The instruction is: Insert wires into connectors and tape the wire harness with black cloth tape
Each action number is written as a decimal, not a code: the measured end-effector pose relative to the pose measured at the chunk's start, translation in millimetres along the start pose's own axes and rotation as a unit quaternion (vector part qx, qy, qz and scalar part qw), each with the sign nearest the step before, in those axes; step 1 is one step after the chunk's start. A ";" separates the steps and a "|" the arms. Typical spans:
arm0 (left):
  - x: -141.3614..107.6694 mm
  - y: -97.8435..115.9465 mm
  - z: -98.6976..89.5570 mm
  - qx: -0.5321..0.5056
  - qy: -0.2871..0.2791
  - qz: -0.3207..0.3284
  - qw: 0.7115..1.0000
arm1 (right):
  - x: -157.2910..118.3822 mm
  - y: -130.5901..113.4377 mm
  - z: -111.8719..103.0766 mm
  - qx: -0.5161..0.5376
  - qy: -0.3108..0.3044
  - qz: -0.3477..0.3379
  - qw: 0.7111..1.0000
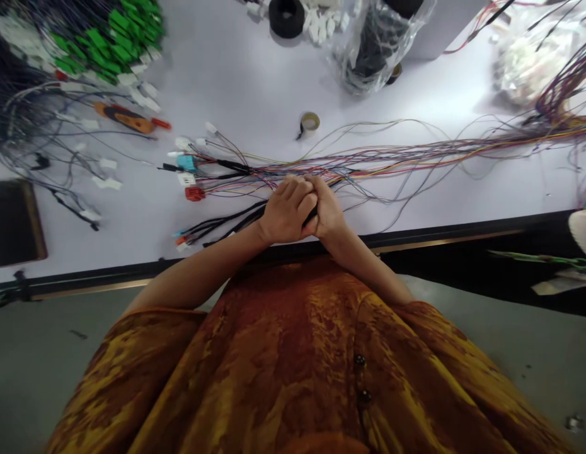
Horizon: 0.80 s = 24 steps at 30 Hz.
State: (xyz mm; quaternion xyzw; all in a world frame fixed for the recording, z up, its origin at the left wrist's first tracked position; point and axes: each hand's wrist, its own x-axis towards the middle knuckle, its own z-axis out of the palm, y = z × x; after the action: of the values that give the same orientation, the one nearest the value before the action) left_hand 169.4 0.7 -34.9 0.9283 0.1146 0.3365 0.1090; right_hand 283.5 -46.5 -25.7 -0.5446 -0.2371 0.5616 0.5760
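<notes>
**Clenched together and holding on**

My left hand (286,211) and right hand (327,211) are closed together, fingers overlapping, around the black wires (241,214) of a wire harness (392,165). Both hands sit on the counter (236,75), just in from its dark front edge, and my forearms reach in from either side of my mustard-and-rust shirt (283,340).

The harness lies across the counter, its many coloured strands running off to the right. Toward the left they end in a red connector (195,193), a teal connector (186,162) and small white connectors (186,179). The black wires run from my grip down and left to a small orange plug (181,240).

Beyond my hands sits a small roll of tape (309,123). Further left are an orange-and-black hand tool (125,118), a heap of wires with green connectors (104,44) and a dark flat panel (14,222). Along the far side are a black coil (287,17), a clear plastic bag (373,47) around something dark, and another bag of white pieces (529,66).
</notes>
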 end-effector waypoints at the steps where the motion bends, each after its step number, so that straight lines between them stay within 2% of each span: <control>1: 3.4 -0.4 -3.4 -0.007 -0.010 0.001 1.000 | -1.1 -4.7 2.9 0.051 0.013 0.022 0.998; 3: 12.0 -0.1 -13.9 -0.033 -0.033 -0.019 0.999 | -2.7 -15.8 7.6 0.118 0.010 0.047 0.992; 5: 19.9 2.2 -26.7 -0.056 -0.033 -0.080 0.995 | -4.1 -27.2 10.2 0.153 -0.012 0.038 0.987; 7: 23.7 7.0 -38.0 -0.070 0.016 -0.185 0.980 | -5.7 -36.3 12.2 0.184 -0.017 0.012 0.983; 8: 23.7 10.1 -42.2 -0.084 0.048 -0.249 0.964 | -6.7 -39.2 13.5 0.199 -0.008 -0.007 0.980; 10: 21.1 17.0 -47.4 -0.147 0.090 -0.378 0.909 | -9.6 -41.2 17.0 0.212 0.027 -0.066 0.975; 12: 16.9 23.3 -50.1 -0.271 0.082 -0.484 0.828 | -13.9 -38.0 20.3 0.172 0.068 -0.147 0.972; 13: 14.8 25.7 -51.6 -0.344 0.068 -0.518 0.781 | -16.7 -35.0 20.9 0.132 0.082 -0.187 0.970; 15: 10.7 28.3 -56.2 -0.467 0.052 -0.543 0.696 | -23.6 -27.9 18.3 0.029 0.090 -0.250 0.964; 16: 8.6 28.6 -59.4 -0.507 0.051 -0.544 0.667 | -27.8 -24.4 14.8 -0.022 0.088 -0.272 0.958; 17: 6.3 28.6 -63.2 -0.528 0.053 -0.543 0.651 | -32.2 -21.4 10.1 -0.073 0.084 -0.288 0.951; 20: -1.7 28.3 -74.7 -0.527 0.035 -0.547 0.650 | -45.7 -16.7 -8.2 -0.235 0.030 -0.291 0.927; 22: -7.2 29.0 -80.1 -0.516 -0.019 -0.549 0.657 | -52.2 -16.9 -18.6 -0.340 -0.049 -0.254 0.904; 24: -11.4 30.1 -82.8 -0.518 -0.082 -0.542 0.656 | -54.4 -18.4 -24.5 -0.388 -0.145 -0.207 0.886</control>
State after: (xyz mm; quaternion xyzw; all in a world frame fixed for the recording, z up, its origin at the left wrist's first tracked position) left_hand 111.4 -20.8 28.7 0.5181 0.3952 0.1447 0.7446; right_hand 298.4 -100.5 2.0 -0.5752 -0.6244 0.3657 0.3815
